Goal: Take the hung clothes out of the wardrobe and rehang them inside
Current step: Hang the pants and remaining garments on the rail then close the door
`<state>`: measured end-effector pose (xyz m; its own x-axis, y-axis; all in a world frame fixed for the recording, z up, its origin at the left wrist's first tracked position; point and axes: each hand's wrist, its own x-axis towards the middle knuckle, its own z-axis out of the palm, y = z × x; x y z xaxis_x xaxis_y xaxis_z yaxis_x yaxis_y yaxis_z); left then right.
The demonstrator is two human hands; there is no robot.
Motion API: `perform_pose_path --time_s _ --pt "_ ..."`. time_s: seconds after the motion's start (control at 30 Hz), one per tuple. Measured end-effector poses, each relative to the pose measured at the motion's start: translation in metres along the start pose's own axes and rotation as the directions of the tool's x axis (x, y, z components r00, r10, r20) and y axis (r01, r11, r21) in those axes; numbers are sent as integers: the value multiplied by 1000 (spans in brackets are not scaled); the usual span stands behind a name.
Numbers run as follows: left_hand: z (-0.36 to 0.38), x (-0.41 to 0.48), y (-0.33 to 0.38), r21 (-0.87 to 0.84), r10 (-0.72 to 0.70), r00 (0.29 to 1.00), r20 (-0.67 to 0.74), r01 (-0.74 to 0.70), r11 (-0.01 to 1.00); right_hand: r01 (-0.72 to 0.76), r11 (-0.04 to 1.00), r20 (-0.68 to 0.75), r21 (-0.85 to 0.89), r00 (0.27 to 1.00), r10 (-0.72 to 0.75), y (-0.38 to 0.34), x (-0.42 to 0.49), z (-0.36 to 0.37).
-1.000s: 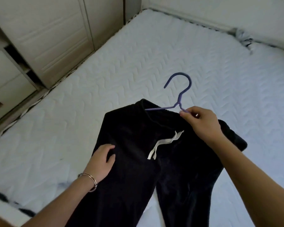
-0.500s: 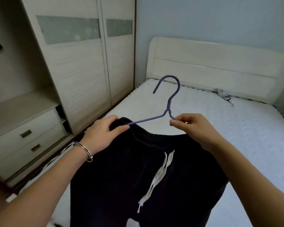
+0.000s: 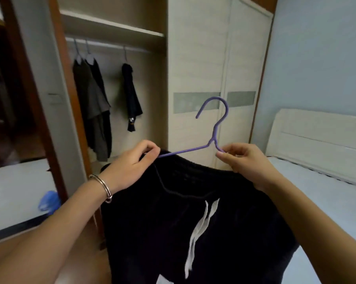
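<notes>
**Hand state.** The left hand [image 3: 132, 163] is curled, thumb and forefinger pinching the left arm of the purple hanger [image 3: 214, 131] together with the top edge of the black drawstring trousers [image 3: 152, 232]. A metal bangle [image 3: 103, 186] sits on the left wrist. The right hand [image 3: 248, 162] is also curled and pinches the hanger's right arm just below the fork where the neck divides.

**Task item position.** The hanger is held upright between the two hands, hook uppermost with its open side facing left. The trousers hang from it at the waistband. The white drawstring [image 3: 200, 226] trails down the front, and the fabric drops out of view at the bottom edge. Hanger and trousers are outside the wardrobe, in front of the closed sliding doors [image 3: 195, 64].

**Wardrobe interior.** The open compartment lies to the left of the doors. A rail [image 3: 107, 46] runs beneath a shelf [image 3: 111, 27] and carries three hangers with clothes:
- a grey garment [image 3: 89, 99] and, pressed against it, a darker one [image 3: 98, 74] – both at the left end;
- a black garment [image 3: 130, 93] further right, apart from the pair.

**Surroundings.** A pale headboard [image 3: 316, 138] and a white mattress [image 3: 326, 193] occupy the right side. A blurred blue object [image 3: 49, 200] lies at lower left – its nature cannot be determined.
</notes>
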<state>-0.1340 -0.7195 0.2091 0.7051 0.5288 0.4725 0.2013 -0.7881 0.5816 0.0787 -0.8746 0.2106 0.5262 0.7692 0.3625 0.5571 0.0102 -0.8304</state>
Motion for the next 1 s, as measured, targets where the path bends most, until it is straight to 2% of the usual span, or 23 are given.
perform_pose_path --time_s 0.13,0.3,0.4,0.47,0.53,0.6,0.63,0.7,0.77,0.87,1.0 --pt "-61 -11 -21 196 -43 999 -1 42 980 67 993 116 97 990 -79 -38 28 59" --pt "-130 1 -54 504 22 1000 -12 -13 864 194 970 201 147 954 -222 -97 68 146" --pt "-181 -1 -92 516 28 996 -89 22 856 269 956 222 120 931 -290 -124 91 195" --pt "-215 -4 -122 502 26 987 -158 58 863 319 948 230 23 921 -315 -138 108 222" --pt "-245 -8 -151 500 14 980 -197 88 862 326 941 229 -90 926 -300 -146 123 242" --pt "-275 -10 -179 482 -23 975 -221 130 866 290 951 167 -109 948 -270 -143 137 259" --pt "-289 -11 -192 463 -48 971 -235 155 873 247 965 174 -90 958 -229 -139 143 268" --pt "-313 -12 -217 429 -85 961 -262 195 882 153 988 289 -24 947 -140 -133 155 292" --pt "-331 -11 -238 428 -104 954 -280 221 876 143 990 335 2 932 -135 -136 166 322" --pt "-352 -7 -264 481 -105 954 -281 234 845 158 979 252 130 950 -186 -149 187 364" --pt "-374 5 -292 520 -103 975 -198 194 832 151 949 215 277 953 -215 -166 216 406"
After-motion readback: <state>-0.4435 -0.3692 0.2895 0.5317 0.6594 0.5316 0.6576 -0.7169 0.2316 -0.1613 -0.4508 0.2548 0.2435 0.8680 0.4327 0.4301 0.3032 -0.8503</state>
